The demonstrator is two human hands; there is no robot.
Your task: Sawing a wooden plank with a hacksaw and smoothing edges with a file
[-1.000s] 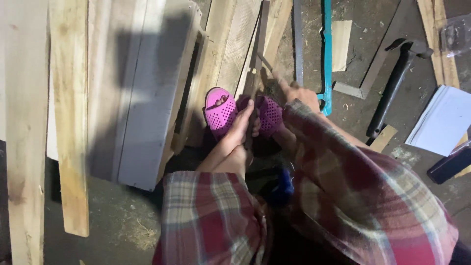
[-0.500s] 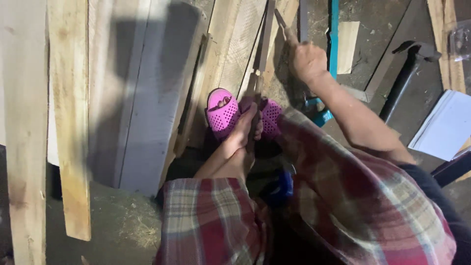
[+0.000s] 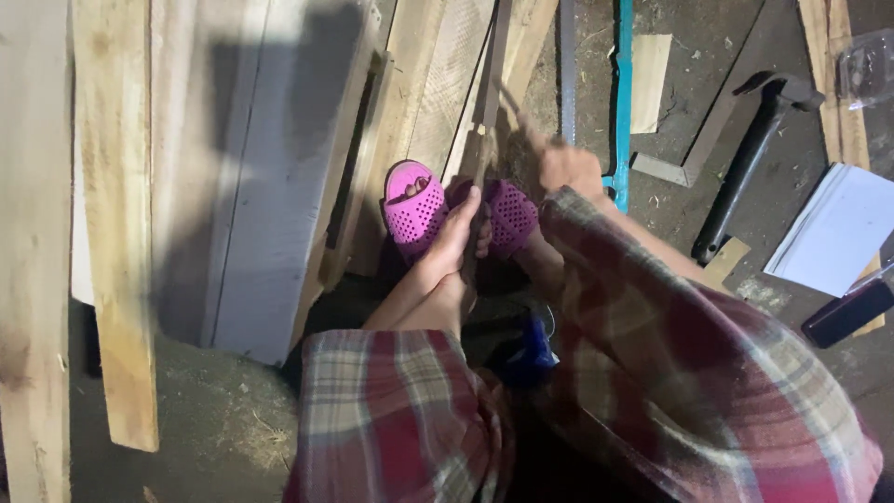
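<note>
My left hand [image 3: 455,240] grips a thin upright wooden strip [image 3: 491,84] that stands between my two feet in pink perforated clogs [image 3: 414,210]. My right hand [image 3: 571,169] is closed around a slim blade-like tool [image 3: 519,110], whose tip rests against the right edge of the strip a little above my left hand. Both plaid sleeves fill the lower part of the view. What kind of tool it is I cannot tell.
Pale planks [image 3: 112,224] and a white board [image 3: 275,186] lie on the left. On the dirt floor to the right are a teal bar [image 3: 622,102], a metal square [image 3: 684,168], a black hammer [image 3: 750,158], white paper [image 3: 838,233] and a dark flat object [image 3: 849,314].
My right hand swung up along the strip, away from me, then came back down toward my feet. My left hand kept its grip on the strip.
</note>
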